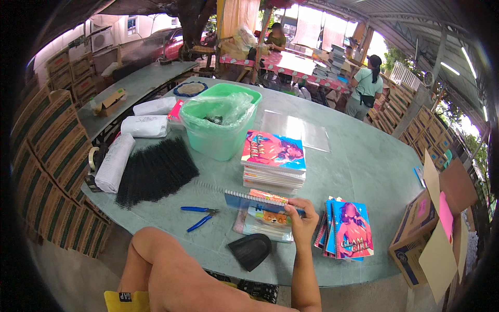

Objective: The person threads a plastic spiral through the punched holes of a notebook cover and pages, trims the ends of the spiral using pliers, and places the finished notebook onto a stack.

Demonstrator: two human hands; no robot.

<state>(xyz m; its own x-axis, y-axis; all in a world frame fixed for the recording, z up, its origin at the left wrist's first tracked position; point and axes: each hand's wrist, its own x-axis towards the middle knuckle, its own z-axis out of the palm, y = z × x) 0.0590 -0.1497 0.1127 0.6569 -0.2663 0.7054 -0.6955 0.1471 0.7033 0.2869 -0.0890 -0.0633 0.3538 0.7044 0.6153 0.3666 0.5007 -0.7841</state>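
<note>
Head view shows a grey-green table with a green plastic bin (221, 132) at its far middle. The bin is lined with a thin clear bag, and something dark lies inside it; what it is I cannot tell. At the right edge a brown cardboard box (423, 234) stands open, its flaps up, with a pink sheet on one flap; its inside is not visible.

The right hand (301, 221) is near the front edge of the table. Its fingers are closed around the right end of a spiral-bound notebook (260, 200), which stands on its edge above a flat pile of notebooks in clear wrap (265, 221). The left hand is not visible; only a bare knee (156, 249) comes in from the lower edge.

Just right of the hand lies a small heap of pink and blue notebooks (348, 229). Behind it a taller stack of notebooks (274, 161) stands near the bin. Blue-handled pliers (200, 216) lie to the left, and farther left a mass of black binding coils (153, 171). A black curved object (250, 250) lies at the near edge; its kind is unclear.
</note>
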